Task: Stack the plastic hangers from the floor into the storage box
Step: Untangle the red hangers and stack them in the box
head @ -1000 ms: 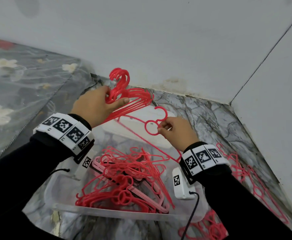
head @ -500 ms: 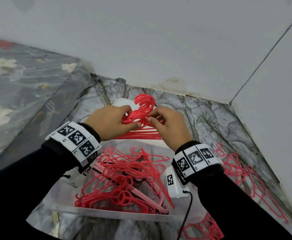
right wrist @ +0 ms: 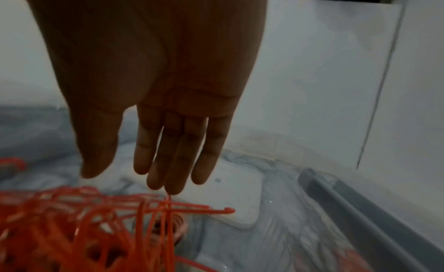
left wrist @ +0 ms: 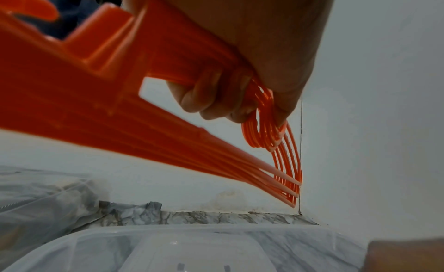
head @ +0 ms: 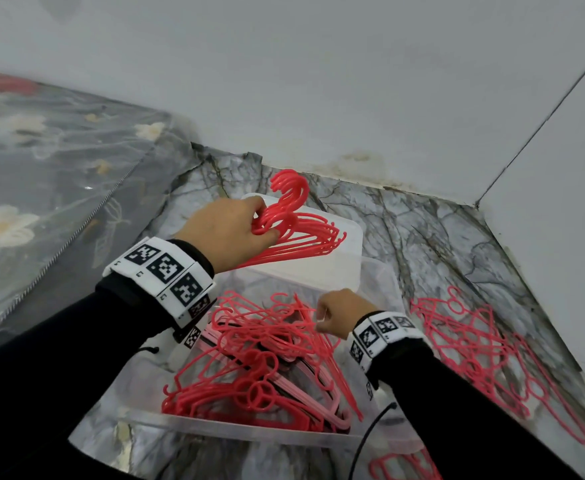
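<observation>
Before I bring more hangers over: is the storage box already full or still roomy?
Partly full. A tangled pile of red hangers fills the near end of the clear storage box; its far end shows bare floor.

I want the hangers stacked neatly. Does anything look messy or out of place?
Yes. The hangers in the storage box lie in a tangled heap, hooks pointing different ways, not stacked. More hangers are still on the floor to its right. Only the bundle in the left hand is aligned.
</observation>
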